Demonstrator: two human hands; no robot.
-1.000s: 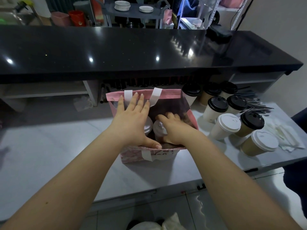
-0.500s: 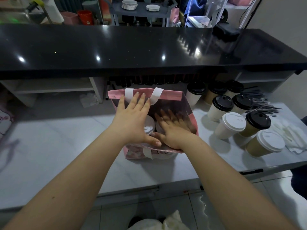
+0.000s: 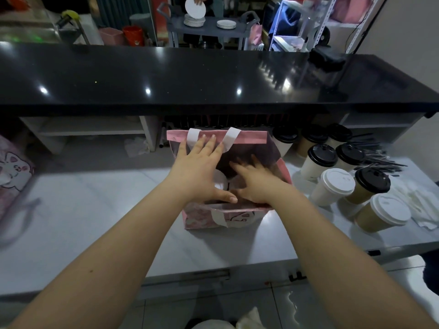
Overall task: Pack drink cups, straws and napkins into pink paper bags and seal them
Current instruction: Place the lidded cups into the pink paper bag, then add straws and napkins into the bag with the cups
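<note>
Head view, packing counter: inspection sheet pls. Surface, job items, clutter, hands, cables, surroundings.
Surface: white counter, glossy, with the bag standing mid-counter.
Job's things: pink paper bag upright and open, a white lid showing inside. Eight lidded cups stand to its right. Dark straws and white napkins lie past them.
Clutter: second pink bag at the left edge; crumpled paper behind, to the left.
Hands: left hand flat across the bag mouth, fingers straight to the far rim. Right hand in the mouth, fingers spread, blurred.
Cables: dark cable by the wall, upper right.
Surroundings: black bar top behind; grey cart with plates beyond.
</note>
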